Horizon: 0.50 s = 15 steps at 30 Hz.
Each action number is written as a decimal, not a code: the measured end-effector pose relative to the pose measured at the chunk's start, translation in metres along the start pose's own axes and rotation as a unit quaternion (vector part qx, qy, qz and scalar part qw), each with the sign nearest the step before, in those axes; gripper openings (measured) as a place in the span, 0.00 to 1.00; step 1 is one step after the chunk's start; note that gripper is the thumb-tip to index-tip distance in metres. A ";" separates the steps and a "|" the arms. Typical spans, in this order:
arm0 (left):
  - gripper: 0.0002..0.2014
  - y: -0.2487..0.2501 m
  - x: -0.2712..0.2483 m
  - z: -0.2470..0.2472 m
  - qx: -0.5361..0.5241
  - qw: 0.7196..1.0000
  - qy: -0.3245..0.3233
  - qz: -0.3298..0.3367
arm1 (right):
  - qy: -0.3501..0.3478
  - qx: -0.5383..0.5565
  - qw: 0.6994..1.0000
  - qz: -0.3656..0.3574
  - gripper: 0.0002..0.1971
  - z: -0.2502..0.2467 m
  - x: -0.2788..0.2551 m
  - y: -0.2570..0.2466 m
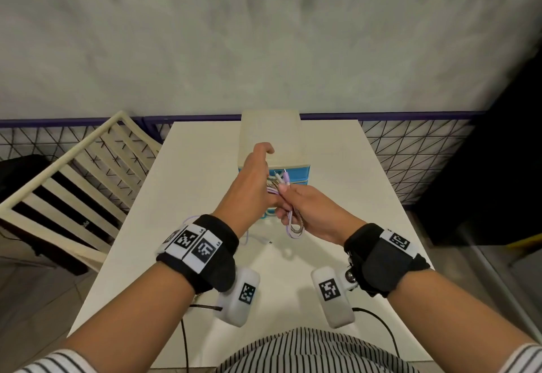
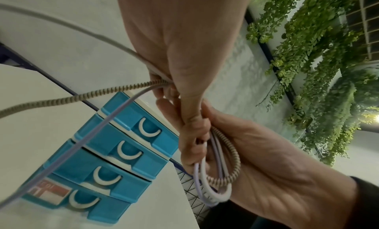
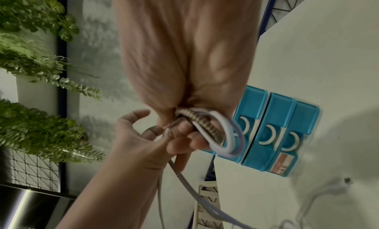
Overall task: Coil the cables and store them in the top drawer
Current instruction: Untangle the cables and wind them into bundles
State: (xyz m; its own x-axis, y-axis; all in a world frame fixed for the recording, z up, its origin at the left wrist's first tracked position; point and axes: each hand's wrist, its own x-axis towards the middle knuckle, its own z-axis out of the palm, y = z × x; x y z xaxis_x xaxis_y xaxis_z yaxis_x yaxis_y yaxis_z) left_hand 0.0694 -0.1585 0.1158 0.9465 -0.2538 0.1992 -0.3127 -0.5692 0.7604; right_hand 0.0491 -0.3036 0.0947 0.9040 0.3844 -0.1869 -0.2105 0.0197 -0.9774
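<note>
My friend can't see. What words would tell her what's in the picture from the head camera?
Two hands hold a bundle of cables over a white table: the right hand grips the looped part, and the left hand holds the strands beside it. Behind them stands a small drawer unit with blue drawers, all shut.

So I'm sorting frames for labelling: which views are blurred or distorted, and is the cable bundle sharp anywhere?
Head view: wide-angle bending at the edges, wall smeared, cable bundle small but readable. Left wrist view: bundle sharp, drawer unit slightly soft. Right wrist view: motion blur on the right hand, dim light.
</note>
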 end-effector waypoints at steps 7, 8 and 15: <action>0.20 -0.008 0.001 -0.012 0.050 0.986 -0.112 -0.109 | 0.072 -0.042 0.996 -0.007 0.16 -0.020 0.009 -0.004; 0.20 -0.012 0.000 -0.015 0.033 0.983 -0.131 -0.125 | 0.096 -0.015 0.995 -0.007 0.16 -0.027 0.010 -0.004; 0.13 -0.005 -0.015 0.006 -0.046 0.985 -0.163 -0.032 | 0.120 -0.010 0.993 0.004 0.17 -0.021 0.016 -0.002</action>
State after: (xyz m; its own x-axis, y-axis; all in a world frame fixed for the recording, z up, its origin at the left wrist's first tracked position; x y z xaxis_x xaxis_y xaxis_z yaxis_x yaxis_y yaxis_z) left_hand 0.0557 -0.1567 0.1055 0.8835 -0.4660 -0.0477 -0.2310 -0.5220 0.8210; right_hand 0.0719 -0.3167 0.0918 0.9654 0.1538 -0.2104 -0.2127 -0.0016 -0.9771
